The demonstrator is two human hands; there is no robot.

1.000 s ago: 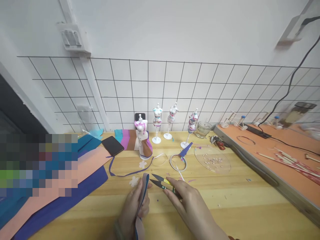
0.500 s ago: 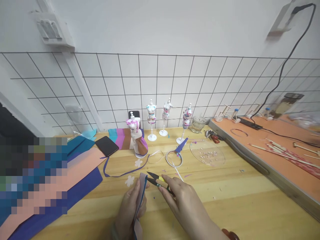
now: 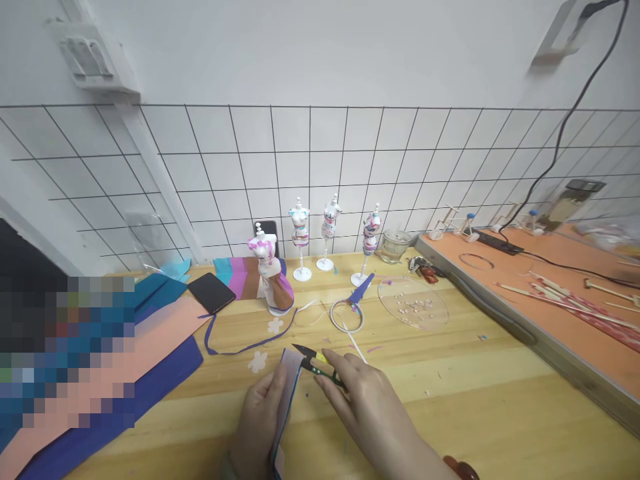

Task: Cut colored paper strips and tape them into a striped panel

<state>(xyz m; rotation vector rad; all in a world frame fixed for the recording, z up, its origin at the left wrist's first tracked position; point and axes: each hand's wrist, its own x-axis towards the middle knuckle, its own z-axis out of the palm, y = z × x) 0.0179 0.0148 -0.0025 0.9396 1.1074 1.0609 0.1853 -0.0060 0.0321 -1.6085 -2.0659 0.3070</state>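
My left hand (image 3: pixel 261 413) pinches a folded strip of fabric (image 3: pixel 291 375), pale greyish-lilac with a dark blue edge, held upright over the table. In my right hand (image 3: pixel 367 393) is a pair of thread snips (image 3: pixel 320 363) with dark blades and a yellow label. The snips' blades point left at the strip's top right edge; one blade tip shows above the strip. Just beyond my hands lie a white flower cutout (image 3: pixel 257 362) and a purple ribbon (image 3: pixel 240 350). A hoop (image 3: pixel 332 320) rests a little farther back.
Small mannequins (image 3: pixel 300 233) stand along the tiled wall, one wearing a brown and purple skirt (image 3: pixel 283 293). Left are a black phone (image 3: pixel 213 292) and coloured fabric sheets (image 3: pixel 150 340). Right are a clear disc (image 3: pixel 400 320) with small beads, a glass cup (image 3: pixel 395 248) and a raised orange board (image 3: pixel 565 300).
The snips' blades have spread less and sit against the strip's edge. The strip has turned, showing more of its pale face. The view has shifted slightly.
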